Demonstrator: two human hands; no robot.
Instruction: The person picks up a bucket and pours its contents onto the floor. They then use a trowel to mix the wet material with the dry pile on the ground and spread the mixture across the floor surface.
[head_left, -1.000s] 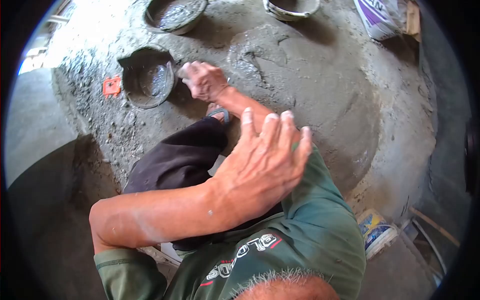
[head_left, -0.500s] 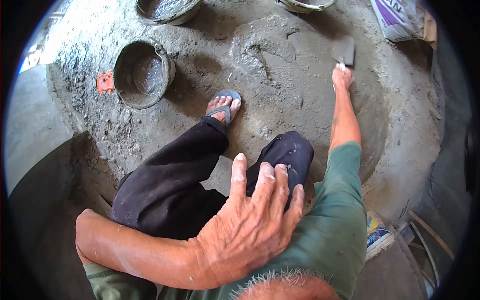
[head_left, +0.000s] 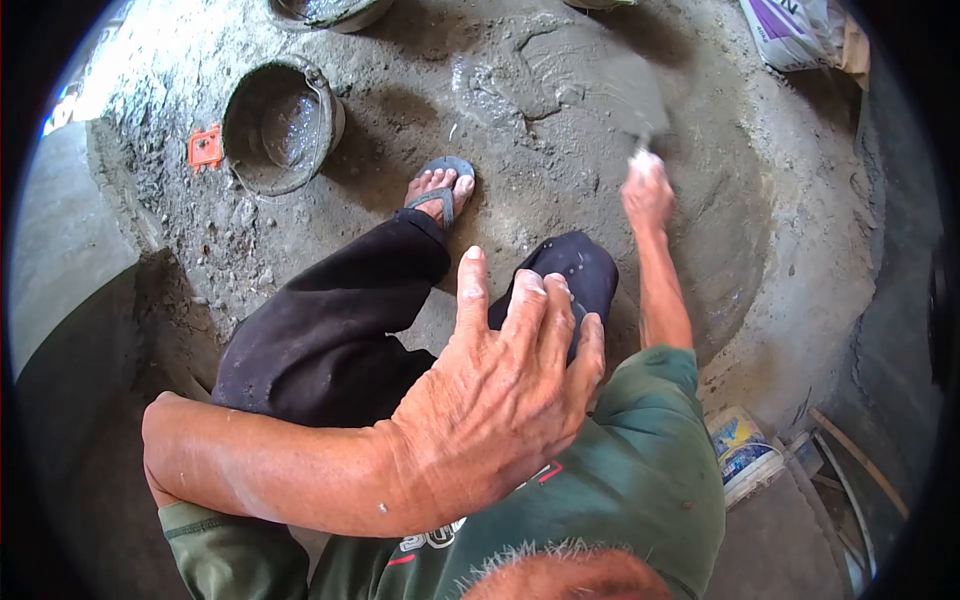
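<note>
My right hand [head_left: 648, 190], reaching forward, is closed around the handle of a trowel [head_left: 632, 95]. The trowel's flat blade is blurred and lies over the wet cement mortar [head_left: 545, 75] spread on the floor. Closer to me, my left hand [head_left: 500, 370] is held across my body with its fingers apart and nothing in them. Its fingertips overlap my dark-trousered knee [head_left: 572, 262] in this view. Grey residue coats the fingertips. To the left of the mortar, my foot in a grey flip-flop [head_left: 446, 170] rests on the floor.
A mortar-stained bucket [head_left: 232, 130] stands at the left beside an orange plastic piece [head_left: 205, 148]. Two more buckets are cut off by the top edge. A white and purple sack [head_left: 790, 35] sits at the upper right. A paint bucket [head_left: 740, 455] and wooden strips [head_left: 860, 465] lie lower right.
My right hand has swept the trowel leftward across the mortar, and that arm is more drawn in. The left hand keeps its spread pose. The whole view has shifted slightly.
</note>
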